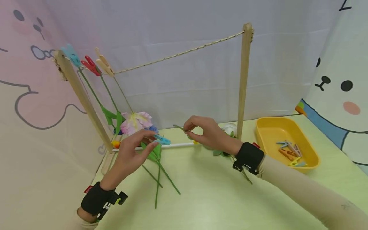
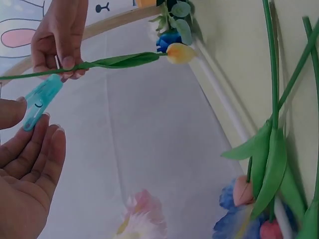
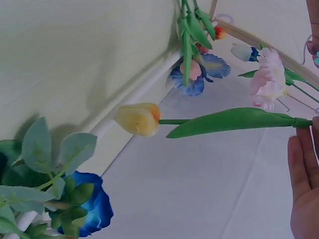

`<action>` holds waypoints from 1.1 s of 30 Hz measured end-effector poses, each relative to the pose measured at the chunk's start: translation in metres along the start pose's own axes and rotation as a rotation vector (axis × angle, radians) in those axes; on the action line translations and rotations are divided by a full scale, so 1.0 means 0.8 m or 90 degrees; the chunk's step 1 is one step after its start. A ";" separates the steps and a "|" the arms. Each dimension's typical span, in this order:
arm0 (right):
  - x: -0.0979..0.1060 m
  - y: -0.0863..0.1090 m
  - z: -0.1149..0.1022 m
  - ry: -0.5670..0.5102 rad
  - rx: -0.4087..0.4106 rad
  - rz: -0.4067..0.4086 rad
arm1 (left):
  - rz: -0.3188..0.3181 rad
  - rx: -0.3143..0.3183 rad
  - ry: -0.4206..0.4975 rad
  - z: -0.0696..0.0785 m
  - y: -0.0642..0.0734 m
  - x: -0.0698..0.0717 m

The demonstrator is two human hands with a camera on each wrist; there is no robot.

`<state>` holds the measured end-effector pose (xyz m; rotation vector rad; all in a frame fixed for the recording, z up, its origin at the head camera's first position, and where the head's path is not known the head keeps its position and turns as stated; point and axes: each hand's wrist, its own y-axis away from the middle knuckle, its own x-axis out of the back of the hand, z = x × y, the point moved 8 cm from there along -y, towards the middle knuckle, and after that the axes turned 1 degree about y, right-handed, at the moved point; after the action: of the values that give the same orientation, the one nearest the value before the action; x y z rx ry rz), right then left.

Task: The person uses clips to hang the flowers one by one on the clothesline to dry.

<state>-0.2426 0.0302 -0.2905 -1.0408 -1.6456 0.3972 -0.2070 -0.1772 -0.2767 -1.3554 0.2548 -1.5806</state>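
Observation:
My left hand (image 1: 130, 156) pinches a light blue clothespin (image 1: 162, 140) between thumb and fingers. Across from it, my right hand (image 1: 205, 132) holds a yellow tulip by its green stem (image 1: 179, 127), blossom hanging down. In the left wrist view the tulip's blossom (image 2: 180, 53) hangs beyond its long leaf, and the clothespin's tip overlaps the stem beside the right fingers. A string (image 1: 184, 55) runs behind both hands between two wooden posts. At its left end, blue (image 1: 72, 56), red (image 1: 91, 66) and beige clothespins (image 1: 104, 65) hold hanging flowers, including a pink one (image 1: 136, 123).
Several green-stemmed flowers (image 1: 161, 169) lie on the table below my left hand. A blue rose (image 3: 97, 204) and leaves lie by the right post (image 1: 244, 80). A yellow basin (image 1: 265, 137) with several clothespins (image 1: 290, 151) stands at the right. A white bar (image 1: 181, 145) joins the posts low down.

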 end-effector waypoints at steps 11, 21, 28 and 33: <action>-0.002 -0.052 -0.023 -0.102 -0.091 0.058 | -0.010 -0.066 -0.069 0.011 -0.058 0.057; -0.036 -0.098 0.012 -0.090 -0.100 0.048 | -0.006 -0.093 -0.213 0.022 -0.107 0.127; -0.042 -0.134 0.008 -0.066 -0.074 0.052 | 0.030 -0.097 -0.288 0.031 -0.151 0.168; -0.049 -0.156 0.007 -0.065 -0.086 0.064 | 0.051 -0.096 -0.333 0.035 -0.176 0.193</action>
<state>-0.3004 -0.0688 -0.2274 -1.2243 -1.7346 0.4160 -0.2397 -0.2167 -0.0717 -1.7976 0.1051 -1.1087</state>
